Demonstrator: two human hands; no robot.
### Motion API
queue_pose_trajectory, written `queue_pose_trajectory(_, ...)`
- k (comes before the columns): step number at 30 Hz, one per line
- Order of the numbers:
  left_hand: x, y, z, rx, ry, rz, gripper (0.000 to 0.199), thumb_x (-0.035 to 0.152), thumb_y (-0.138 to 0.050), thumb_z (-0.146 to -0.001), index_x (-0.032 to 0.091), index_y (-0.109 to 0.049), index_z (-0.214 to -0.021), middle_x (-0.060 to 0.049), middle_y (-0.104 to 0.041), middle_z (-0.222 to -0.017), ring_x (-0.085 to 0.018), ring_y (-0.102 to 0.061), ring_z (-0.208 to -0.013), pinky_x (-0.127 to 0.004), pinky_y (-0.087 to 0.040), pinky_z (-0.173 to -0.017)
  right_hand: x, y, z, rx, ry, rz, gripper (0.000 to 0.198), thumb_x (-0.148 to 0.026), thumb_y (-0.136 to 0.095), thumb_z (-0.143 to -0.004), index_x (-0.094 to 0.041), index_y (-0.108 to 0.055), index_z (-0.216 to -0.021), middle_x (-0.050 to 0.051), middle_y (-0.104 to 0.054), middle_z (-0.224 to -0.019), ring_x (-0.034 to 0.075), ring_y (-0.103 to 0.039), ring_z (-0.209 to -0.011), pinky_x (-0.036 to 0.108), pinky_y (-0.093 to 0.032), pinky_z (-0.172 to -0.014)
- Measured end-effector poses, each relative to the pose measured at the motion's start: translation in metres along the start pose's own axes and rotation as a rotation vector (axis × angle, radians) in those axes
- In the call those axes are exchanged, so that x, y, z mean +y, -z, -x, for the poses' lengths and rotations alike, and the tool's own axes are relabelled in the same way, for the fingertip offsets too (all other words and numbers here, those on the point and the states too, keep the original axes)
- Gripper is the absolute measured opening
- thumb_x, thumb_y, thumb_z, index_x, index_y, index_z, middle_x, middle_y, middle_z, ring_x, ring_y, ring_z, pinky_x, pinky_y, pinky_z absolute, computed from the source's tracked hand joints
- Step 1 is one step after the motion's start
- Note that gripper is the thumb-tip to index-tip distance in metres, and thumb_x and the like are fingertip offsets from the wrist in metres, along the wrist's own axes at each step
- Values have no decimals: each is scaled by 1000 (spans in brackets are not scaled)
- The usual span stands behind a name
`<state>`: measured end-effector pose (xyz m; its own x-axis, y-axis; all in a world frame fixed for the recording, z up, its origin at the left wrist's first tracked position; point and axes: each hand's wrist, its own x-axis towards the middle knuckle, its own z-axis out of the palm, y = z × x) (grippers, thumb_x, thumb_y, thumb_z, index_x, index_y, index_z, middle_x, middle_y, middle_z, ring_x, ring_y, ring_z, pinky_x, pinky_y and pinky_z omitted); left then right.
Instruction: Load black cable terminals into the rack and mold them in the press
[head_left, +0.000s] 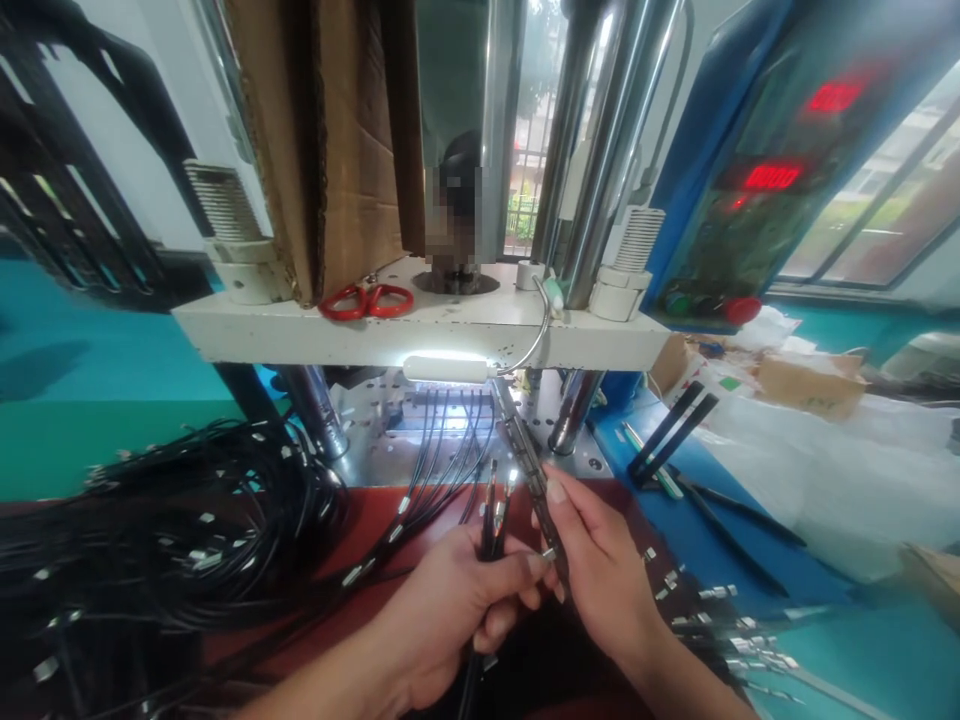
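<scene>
My left hand (480, 590) is closed around a few black cables (489, 515) whose bare metal ends point up. A small silver connector (548, 555) sits at the tips of its thumb and finger, against the lower end of a long dark slotted metal bar (529, 465). My right hand (596, 560) grips that bar, which slants up and left toward the press opening. Behind it, several black cables (424, 460) with silver connectors run out of the lit metal plate (367, 430) of the press. How firmly the connector touches the bar I cannot tell.
Red-handled scissors (367, 300) lie on the white press platen (450, 335), with a lamp (446, 368) below its edge. A big cable bundle (247, 520) fills the left. At right are tweezers (727, 520), loose connectors (750, 645) and a control box (750, 190) with red digits.
</scene>
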<state>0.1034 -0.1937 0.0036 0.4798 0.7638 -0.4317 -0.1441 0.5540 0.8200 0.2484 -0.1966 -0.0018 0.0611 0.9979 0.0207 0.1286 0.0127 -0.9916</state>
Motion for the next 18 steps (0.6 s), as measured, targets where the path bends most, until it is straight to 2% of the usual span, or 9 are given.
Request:
queue_pose_trajectory(6,-4,0,0,10,-32,-48,16,27,-62,-78,13,-64,-72,2,-55,-59,-1,-33,-35,-17,-18,-33,2,0,1,24,43,89,39,-50,-45,-92,-28,-59,-121,-2,-62,-67,11,-52,-42,21,-45,-37)
queue_pose_trajectory(11,-4,0,0,15,-33,-80,15,26,-63,-76,13,-62,-70,1,-56,-59,-1,-34,-34,-16,-19,-32,6,-1,-1,-6,37,135,41,-50,-44,-92,-27,-58,-124,0,-67,-72,12,-53,-42,23,-46,-39)
queue_pose_trajectory(16,-6,0,-2,22,-45,-78,16,27,-64,-77,14,-59,-69,1,-57,-60,-1,-34,-35,-15,-20,-32,13,-3,0,40,67,242,42,-48,-44,-93,-26,-57,-126,3,-69,-88,12,-53,-46,25,-48,-43)
queue_pose_trajectory(18,-6,0,-1,25,-40,-76,17,27,-65,-76,14,-57,-68,0,-57,-60,-2,-34,-35,-15,-21,-32,13,-4,2,33,84,256,41,-47,-44,-93,-27,-57,-126,2,-69,-87,12,-52,-46,24,-48,-45)
